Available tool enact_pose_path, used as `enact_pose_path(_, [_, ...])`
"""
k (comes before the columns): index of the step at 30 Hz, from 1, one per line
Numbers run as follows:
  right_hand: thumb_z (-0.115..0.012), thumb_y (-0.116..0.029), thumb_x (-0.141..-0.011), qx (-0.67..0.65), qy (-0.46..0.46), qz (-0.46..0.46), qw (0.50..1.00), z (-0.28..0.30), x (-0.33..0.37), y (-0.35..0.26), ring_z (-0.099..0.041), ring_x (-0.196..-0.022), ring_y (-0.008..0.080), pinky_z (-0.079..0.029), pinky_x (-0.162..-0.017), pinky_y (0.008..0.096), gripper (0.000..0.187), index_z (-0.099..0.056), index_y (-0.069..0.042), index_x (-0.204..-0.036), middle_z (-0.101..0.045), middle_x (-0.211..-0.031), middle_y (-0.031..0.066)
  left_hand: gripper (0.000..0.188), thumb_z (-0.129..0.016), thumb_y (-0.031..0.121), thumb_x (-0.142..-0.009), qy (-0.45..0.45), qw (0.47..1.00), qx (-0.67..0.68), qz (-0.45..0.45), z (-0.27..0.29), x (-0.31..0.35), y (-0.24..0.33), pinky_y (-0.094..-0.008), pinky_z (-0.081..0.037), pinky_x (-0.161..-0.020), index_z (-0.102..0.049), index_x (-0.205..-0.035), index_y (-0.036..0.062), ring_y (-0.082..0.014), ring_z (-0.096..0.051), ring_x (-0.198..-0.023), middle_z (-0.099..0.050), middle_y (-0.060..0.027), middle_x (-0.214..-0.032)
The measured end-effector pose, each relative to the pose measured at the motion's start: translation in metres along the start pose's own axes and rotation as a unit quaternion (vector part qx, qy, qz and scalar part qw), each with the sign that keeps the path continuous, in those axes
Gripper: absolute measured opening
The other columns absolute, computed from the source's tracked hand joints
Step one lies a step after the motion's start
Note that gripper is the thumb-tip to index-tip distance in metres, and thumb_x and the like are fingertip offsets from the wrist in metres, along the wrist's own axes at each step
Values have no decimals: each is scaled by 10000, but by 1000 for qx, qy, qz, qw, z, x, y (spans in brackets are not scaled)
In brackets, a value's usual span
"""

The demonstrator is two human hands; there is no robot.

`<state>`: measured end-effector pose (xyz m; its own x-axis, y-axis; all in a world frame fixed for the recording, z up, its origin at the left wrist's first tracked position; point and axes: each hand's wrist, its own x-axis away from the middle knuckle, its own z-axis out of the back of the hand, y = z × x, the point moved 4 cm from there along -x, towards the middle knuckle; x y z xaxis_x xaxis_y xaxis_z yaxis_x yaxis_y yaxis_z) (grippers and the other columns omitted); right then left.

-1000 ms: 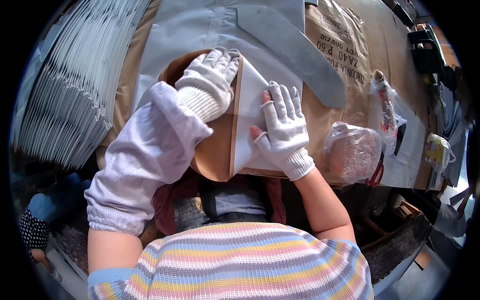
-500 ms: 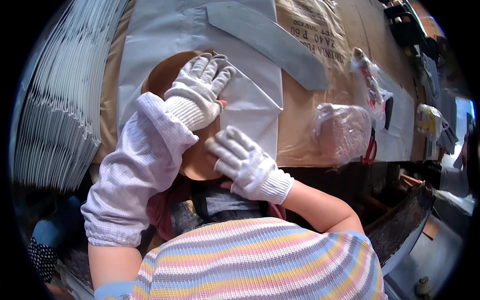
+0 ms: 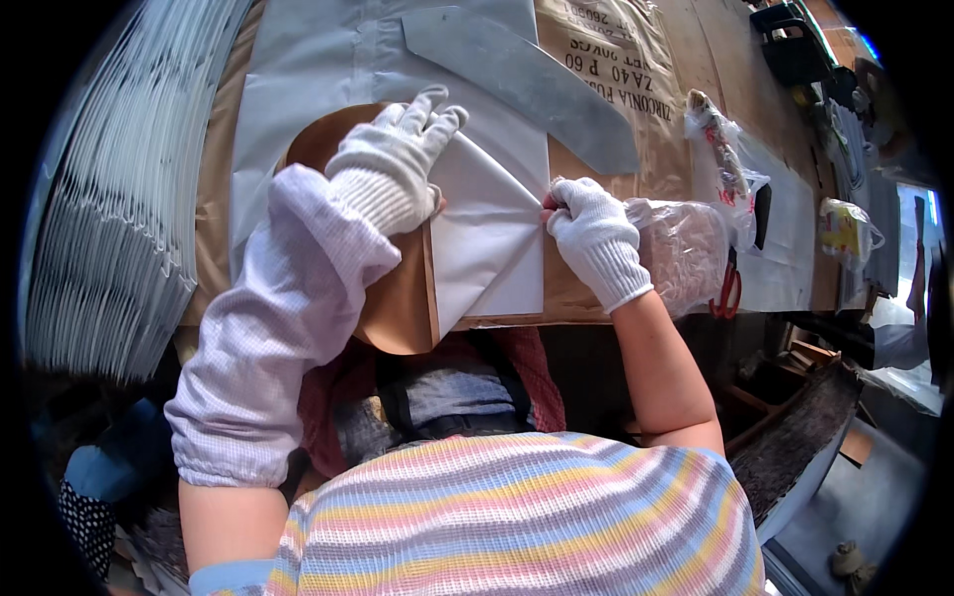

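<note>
My left hand (image 3: 393,159), in a whitish knit glove, lies with fingers spread on a brown rounded piece (image 3: 397,308) that looks like stiff paper or card. Its fingertips reach over the piece's right edge. White sheet material (image 3: 487,214) spreads under and beside the brown piece, with a creased, folded flap along its straight right side. My right hand (image 3: 601,238), also gloved with bare fingertips, is closed in a pinch on the outer corner of that flap. Beyond both hands rests a flat grey angled plate (image 3: 517,84).
A tall stack of folded white sheets (image 3: 119,199) stands at the left. Brown printed sack material (image 3: 616,70) covers the table. Right of my right hand are a clear plastic bag (image 3: 686,253) with pinkish contents, red-handled scissors (image 3: 730,288) and a plastic-wrapped bundle (image 3: 720,149).
My right hand has moved right and away from me, from the brown piece to the flap's outer corner, and has closed on it. My left hand stays on the brown piece.
</note>
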<state>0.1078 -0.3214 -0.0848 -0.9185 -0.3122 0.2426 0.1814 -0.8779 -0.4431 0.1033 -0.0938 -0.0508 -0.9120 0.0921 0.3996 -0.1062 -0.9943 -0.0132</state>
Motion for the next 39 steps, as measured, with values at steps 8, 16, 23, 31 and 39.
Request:
enact_pose_path(8, [-670, -252, -938, 65, -58, -19, 996, 10, -2, -8, -680, -1059, 375, -547, -913, 459, 171, -723, -133, -1048, -692, -1129, 139, 337, -793, 290, -841, -121, 989, -83, -12, 40, -48, 40, -402, -513, -1050, -745, -1162, 202, -273, -585, -1252, -671, -52, -1284])
enact_pose_path(16, [-648, -248, -947, 131, -117, 9, 984, 12, -13, -15, -693, -1067, 352, -549, -942, 453, 189, -747, -168, -1087, -718, -1126, 120, 71, -719, 80, -756, 348, 896, 19, -275, 20, -18, 17, -384, -522, -918, -710, -716, 138, -222, -674, -963, -713, 10, -821])
enact_pose_path(23, [-645, -166, -923, 339, -208, 57, 916, 15, -21, -23, -735, -1064, 310, -596, -894, 429, 205, -785, -125, -1067, -765, -1103, 137, 81, -736, 65, -747, 339, 908, 28, -243, 13, -22, 6, -373, -520, -916, -720, -735, 143, -231, -670, -966, -714, 7, -840])
enact_pose_path(31, [-735, -313, -858, -172, 169, 198, 950, 31, 9, -52, -708, -1006, 373, -555, -963, 478, 391, -691, -1, -1090, -718, -1124, 207, 33, -746, 128, -809, 287, 926, 111, -219, -24, -53, -13, -400, -479, -956, -743, -799, 159, -244, -633, -1026, -697, 1, -903])
enact_pose_path(39, [-782, -299, -746, -168, -143, 482, 848, -60, 82, -110, -534, -1368, 355, -328, -1241, 521, 527, -685, -65, -1208, -584, -1445, 184, 358, -785, 190, -840, 169, 976, 82, -105, -14, -58, -18, -390, -403, -1148, -699, -1187, 163, -265, -523, -1348, -597, -47, -1434])
